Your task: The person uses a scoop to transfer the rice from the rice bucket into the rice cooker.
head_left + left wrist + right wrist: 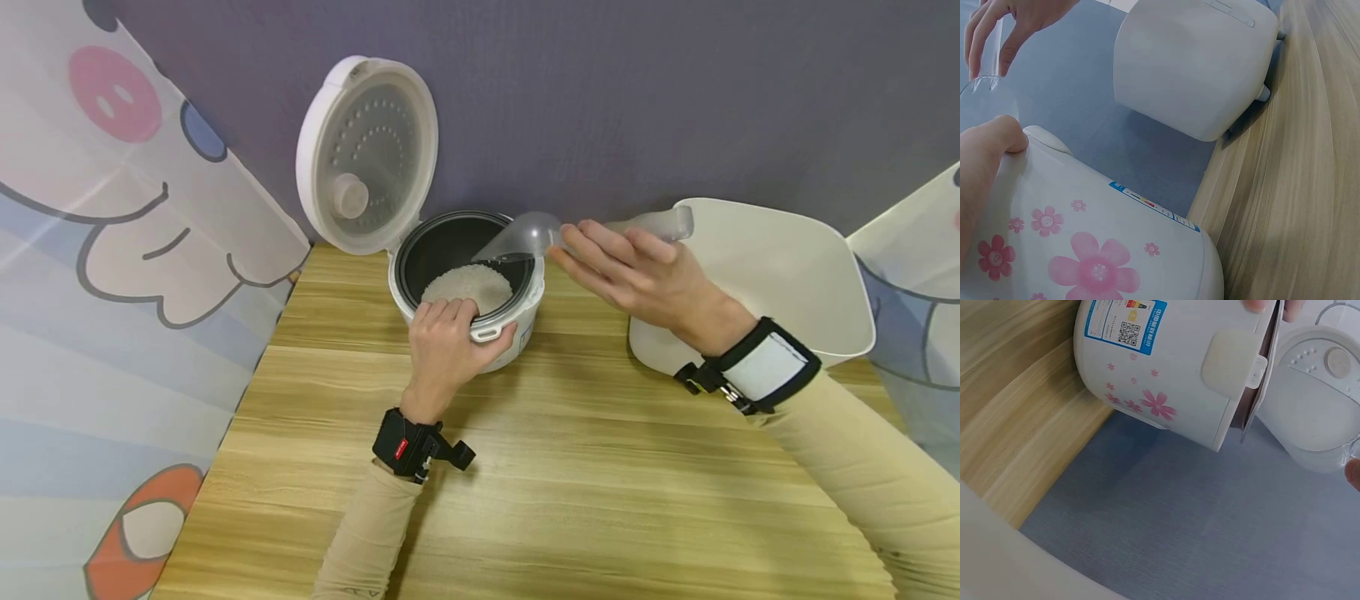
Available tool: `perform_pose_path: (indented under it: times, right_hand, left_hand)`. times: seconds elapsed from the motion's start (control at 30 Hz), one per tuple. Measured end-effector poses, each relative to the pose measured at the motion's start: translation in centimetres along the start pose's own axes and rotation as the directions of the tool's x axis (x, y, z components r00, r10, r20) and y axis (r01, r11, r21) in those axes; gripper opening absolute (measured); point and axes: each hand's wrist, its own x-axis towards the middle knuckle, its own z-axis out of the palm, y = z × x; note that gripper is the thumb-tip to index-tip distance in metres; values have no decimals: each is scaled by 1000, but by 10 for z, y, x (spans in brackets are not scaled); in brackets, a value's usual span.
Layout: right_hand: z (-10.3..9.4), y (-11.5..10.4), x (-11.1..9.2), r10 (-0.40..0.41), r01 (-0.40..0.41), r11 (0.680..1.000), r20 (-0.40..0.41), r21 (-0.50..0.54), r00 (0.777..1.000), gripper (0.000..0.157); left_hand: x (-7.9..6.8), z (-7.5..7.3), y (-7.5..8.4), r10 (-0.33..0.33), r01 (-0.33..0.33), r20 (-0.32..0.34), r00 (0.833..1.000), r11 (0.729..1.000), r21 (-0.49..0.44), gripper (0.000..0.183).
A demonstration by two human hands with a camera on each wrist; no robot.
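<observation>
Cooker point(1110, 219) could tip, spilling rice point(478, 283), if my left grip point(446, 342), curled over its rim point(534, 293), pulls down while my right grip point(637, 271) pinches the scoop point(536, 233).

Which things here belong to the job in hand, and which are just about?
In the job:
rice cooker, lid open
rice, inside it
clear scoop, in the right hand
left hand, gripping the cooker
white bin, probably; no rice visible there

Just about:
cartoon-print panels
wrist straps
</observation>
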Motion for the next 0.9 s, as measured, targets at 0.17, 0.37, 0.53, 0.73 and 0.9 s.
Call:
perform_pose_path:
  times: [0.17,0.37,0.53,0.73,0.9]
  right_hand:
    - [0,-2,-2,-32,31,999,-20,-34,999,44]
    - [0,-1,-3,-97,96,991,-9,-97,995,40]
    - [2,-3,-4,-50,48,996,-27,-68,998,43]
    - [1,-7,-3,187,-184,975,-12,122,982,33]
    - [-4,-12,1,372,-372,903,40,217,927,27]
  left_hand:
    - [0,1,0,-2,2,6,1000,1000,-4,54]
    - [1,2,0,2,-2,5,1000,1000,-5,55]
    - [0,2,0,-1,1,6,1000,1000,-5,54]
    - [0,4,0,1,-1,-5,1000,1000,-1,54]
    - [-1,5,0,1,-1,-5,1000,1000,1,54]
